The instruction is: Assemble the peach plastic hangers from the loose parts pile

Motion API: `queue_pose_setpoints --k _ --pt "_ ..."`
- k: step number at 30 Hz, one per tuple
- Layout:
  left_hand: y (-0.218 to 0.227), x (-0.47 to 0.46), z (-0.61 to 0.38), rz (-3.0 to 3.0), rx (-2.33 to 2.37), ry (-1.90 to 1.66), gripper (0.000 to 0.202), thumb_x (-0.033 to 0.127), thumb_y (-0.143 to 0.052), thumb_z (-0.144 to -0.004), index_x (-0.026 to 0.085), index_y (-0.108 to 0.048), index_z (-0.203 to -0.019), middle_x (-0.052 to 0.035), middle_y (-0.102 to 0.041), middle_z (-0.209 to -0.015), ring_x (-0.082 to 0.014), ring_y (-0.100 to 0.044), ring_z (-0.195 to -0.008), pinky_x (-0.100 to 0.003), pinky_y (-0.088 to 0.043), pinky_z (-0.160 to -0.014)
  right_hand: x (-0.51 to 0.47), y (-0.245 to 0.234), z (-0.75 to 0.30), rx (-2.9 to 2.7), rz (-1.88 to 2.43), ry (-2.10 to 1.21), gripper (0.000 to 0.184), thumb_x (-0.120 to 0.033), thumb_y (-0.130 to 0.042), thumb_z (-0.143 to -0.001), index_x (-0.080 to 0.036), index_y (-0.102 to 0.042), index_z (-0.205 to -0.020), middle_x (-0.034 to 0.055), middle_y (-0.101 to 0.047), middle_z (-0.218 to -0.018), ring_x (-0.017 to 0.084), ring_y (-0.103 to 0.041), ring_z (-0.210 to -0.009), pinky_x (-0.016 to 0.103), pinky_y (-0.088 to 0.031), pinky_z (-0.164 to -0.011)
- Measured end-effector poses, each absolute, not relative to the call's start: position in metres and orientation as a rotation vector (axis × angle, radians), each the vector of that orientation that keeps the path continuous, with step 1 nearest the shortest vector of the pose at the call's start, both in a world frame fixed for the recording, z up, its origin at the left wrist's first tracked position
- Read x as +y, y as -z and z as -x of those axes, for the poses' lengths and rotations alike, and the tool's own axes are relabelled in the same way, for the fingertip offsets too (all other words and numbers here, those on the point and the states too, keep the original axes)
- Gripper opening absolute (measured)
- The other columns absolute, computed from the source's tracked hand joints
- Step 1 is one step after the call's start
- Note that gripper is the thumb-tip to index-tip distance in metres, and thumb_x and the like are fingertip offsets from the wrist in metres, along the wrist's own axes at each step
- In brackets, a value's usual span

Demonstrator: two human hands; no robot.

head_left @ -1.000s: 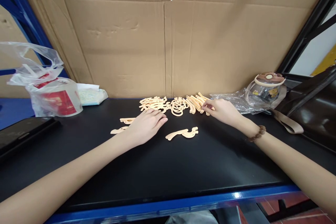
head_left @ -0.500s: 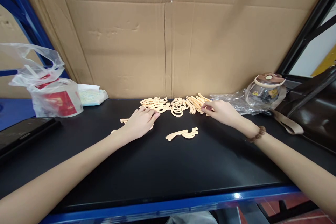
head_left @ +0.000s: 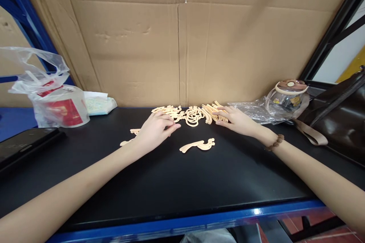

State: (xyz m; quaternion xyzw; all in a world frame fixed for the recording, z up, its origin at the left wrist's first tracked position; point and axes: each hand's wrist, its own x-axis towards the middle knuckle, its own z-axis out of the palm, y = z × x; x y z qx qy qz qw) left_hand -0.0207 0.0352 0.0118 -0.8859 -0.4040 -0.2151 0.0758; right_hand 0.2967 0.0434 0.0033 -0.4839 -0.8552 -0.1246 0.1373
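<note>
Several flat, pale wooden pieces with curved outlines lie at the back of the black tabletop in three groups. My left hand (head_left: 156, 130) is over the front of the left pile of wavy pieces (head_left: 168, 111). Its thumb and fingers are drawn together, and whatever they may hold is hidden. Between the hands lies the middle pile of ring-like pieces (head_left: 192, 117). My right hand (head_left: 238, 121) reaches with parted fingers to the right pile of long curved strips (head_left: 208, 114). Closer to me, a joined curved piece (head_left: 197, 145) lies flat. Other pieces (head_left: 125, 142) show partly behind my left wrist.
At left are a bagged tub (head_left: 64, 108), a tissue pack (head_left: 100, 105) and a dark phone-like device (head_left: 27, 140). At right stand a clear lidded jug (head_left: 288, 100), crinkled plastic (head_left: 251, 110) and a dark bag (head_left: 339, 121). A cardboard wall (head_left: 128, 45) closes the back.
My left hand has shifted slightly right, its thumb now farther out. The fingers of my right hand have spread apart over the strips. The joined piece stays in place.
</note>
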Motion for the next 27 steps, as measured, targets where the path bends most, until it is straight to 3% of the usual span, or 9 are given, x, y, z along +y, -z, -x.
queue_pose_setpoints --k 3,7,12,15,18,21,27 --pt "-0.013 0.03 0.018 2.703 -1.244 0.663 0.045 0.032 -0.024 -0.097 0.021 -0.056 -0.067 -0.0038 -0.066 -0.082 -0.0223 -0.056 -0.096 -0.037 -0.038 -0.09 0.043 0.004 -0.294 -2.561 1.38 0.352 0.05 -0.052 -0.034 -0.095 -0.028 -0.05 -0.136 0.0119 -0.042 -0.145 0.03 -0.032 -0.136 0.05 -0.028 -0.107" --pt "-0.01 0.026 0.016 2.666 -1.266 0.766 0.036 0.014 -0.024 -0.091 0.02 -0.059 -0.095 -0.0051 -0.066 -0.102 -0.0226 -0.055 -0.1 -0.038 -0.039 -0.089 0.041 0.008 -0.289 -2.58 1.428 0.343 0.052 -0.056 -0.03 -0.094 -0.03 -0.053 -0.132 0.0104 -0.043 -0.144 0.031 -0.029 -0.137 0.052 -0.024 -0.109" --pt "-0.011 0.028 0.015 2.695 -1.247 0.732 0.033 0.026 -0.027 -0.096 0.022 -0.06 -0.094 -0.001 -0.07 -0.097 -0.0217 -0.058 -0.1 -0.039 -0.036 -0.094 0.042 0.009 -0.288 -2.571 1.425 0.44 0.055 -0.054 -0.035 -0.093 -0.02 -0.053 -0.132 0.0139 -0.051 -0.135 0.031 -0.039 -0.13 0.05 -0.03 -0.106" --pt "-0.009 0.029 0.016 2.739 -1.245 0.69 0.036 0.013 -0.025 -0.091 0.022 -0.057 -0.105 0.0007 -0.072 -0.09 -0.0203 -0.059 -0.1 -0.039 -0.035 -0.097 0.043 0.009 -0.288 -2.556 1.434 0.565 0.048 -0.045 -0.039 -0.095 -0.015 -0.055 -0.128 0.0142 -0.06 -0.123 0.03 -0.048 -0.121 0.047 -0.033 -0.104" --pt "-0.004 0.03 0.017 2.711 -1.253 0.751 0.05 0.001 -0.026 -0.081 0.022 -0.049 -0.12 -0.001 -0.069 -0.105 -0.02 -0.057 -0.106 -0.039 -0.037 -0.095 0.045 0.01 -0.285 -2.507 1.46 0.705 0.038 -0.032 -0.037 -0.096 -0.014 -0.06 -0.122 0.0133 -0.065 -0.113 0.029 -0.052 -0.114 0.048 -0.031 -0.104" --pt "0.0 0.028 0.015 2.719 -1.169 0.804 0.044 0.005 -0.026 -0.086 0.023 -0.05 -0.119 -0.0023 -0.063 -0.12 -0.0192 -0.054 -0.112 -0.038 -0.038 -0.097 0.047 0.012 -0.282 -2.461 1.471 0.814 0.034 -0.026 -0.038 -0.095 -0.015 -0.064 -0.114 0.0129 -0.067 -0.107 0.028 -0.054 -0.109 0.048 -0.028 -0.104" --pt "0.001 0.025 0.012 2.744 -1.159 0.744 0.026 0.024 -0.037 -0.094 0.023 -0.052 -0.114 -0.0019 -0.062 -0.12 -0.0215 -0.053 -0.113 -0.038 -0.037 -0.098 0.05 0.011 -0.272 -2.412 1.479 0.979 0.029 -0.02 -0.042 -0.09 -0.014 -0.07 -0.093 0.0134 -0.069 -0.091 0.028 -0.057 -0.095 0.045 -0.028 -0.101"
